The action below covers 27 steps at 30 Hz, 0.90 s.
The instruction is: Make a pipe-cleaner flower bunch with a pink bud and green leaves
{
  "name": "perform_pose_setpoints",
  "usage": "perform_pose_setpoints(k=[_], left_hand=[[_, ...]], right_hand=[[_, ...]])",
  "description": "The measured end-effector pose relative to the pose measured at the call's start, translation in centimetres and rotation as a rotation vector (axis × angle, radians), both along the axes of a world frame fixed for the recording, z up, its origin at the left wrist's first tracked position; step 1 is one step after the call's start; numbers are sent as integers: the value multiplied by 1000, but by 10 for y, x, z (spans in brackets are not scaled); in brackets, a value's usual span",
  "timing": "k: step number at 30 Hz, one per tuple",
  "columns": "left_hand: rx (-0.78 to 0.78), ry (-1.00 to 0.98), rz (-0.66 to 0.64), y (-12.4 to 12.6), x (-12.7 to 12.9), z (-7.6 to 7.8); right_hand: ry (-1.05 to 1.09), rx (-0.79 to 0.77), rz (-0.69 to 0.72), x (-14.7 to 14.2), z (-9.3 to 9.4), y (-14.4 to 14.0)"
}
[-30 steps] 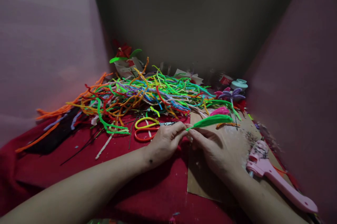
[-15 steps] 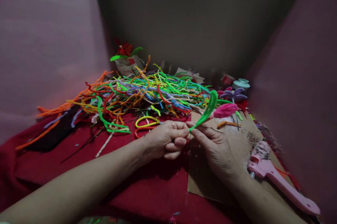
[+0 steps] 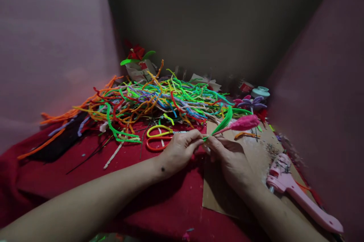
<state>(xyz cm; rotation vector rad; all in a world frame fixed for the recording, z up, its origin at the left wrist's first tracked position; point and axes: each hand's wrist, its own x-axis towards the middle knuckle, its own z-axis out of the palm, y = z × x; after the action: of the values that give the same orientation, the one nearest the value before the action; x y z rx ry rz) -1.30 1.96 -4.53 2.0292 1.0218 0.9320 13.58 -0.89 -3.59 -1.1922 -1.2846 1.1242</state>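
My left hand (image 3: 179,151) and my right hand (image 3: 229,158) meet at the middle of the table, both pinching the lower end of a small pipe-cleaner flower. Its green leaf (image 3: 223,122) sticks up and to the right from my fingertips, and a pink bud (image 3: 244,122) lies just right of the leaf. Fingertips of both hands touch at the stem's base. A pair of scissors (image 3: 157,139) with yellow and orange handles lies on the red cloth (image 3: 159,208) just left of my left hand.
A big tangle of coloured pipe cleaners (image 3: 148,101) fills the back of the table. A cardboard sheet (image 3: 222,196) lies under my right hand. A pink glue gun (image 3: 298,192) rests at the right. A purple flower (image 3: 251,102) and small pots stand at back right.
The green leaf swung from lying flat to pointing up, then dropped slightly. The pink bud came up beside it. My left fingers curled and re-pinched at the stem.
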Motion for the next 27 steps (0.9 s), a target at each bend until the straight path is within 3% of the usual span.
perform_pose_setpoints(k=[5,11,15,17,19,20,24,25,27], left_hand=[[-217,-131,-46,0,2,8],[-601,-368,-116,0,4,8],[-928,-505,-299,6,-2,7],[-988,-482,-379,8,-4,9],[-895,-388,-365,6,-4,11],[-768,-314,-321,5,-3,11],[32,70,-87,0,-1,1],[183,147,-54,0,-1,-4],[323,219,-39,2,-2,-10]], right_hand=[[-8,20,66,1,2,1],[116,3,69,3,-7,4],[221,19,93,4,-11,6],[255,10,87,4,-14,7],[290,-20,63,4,-16,7],[310,-37,49,3,-16,7],[296,-75,-10,1,-10,6],[248,-81,-23,1,-7,5],[144,-78,-37,2,-4,4]])
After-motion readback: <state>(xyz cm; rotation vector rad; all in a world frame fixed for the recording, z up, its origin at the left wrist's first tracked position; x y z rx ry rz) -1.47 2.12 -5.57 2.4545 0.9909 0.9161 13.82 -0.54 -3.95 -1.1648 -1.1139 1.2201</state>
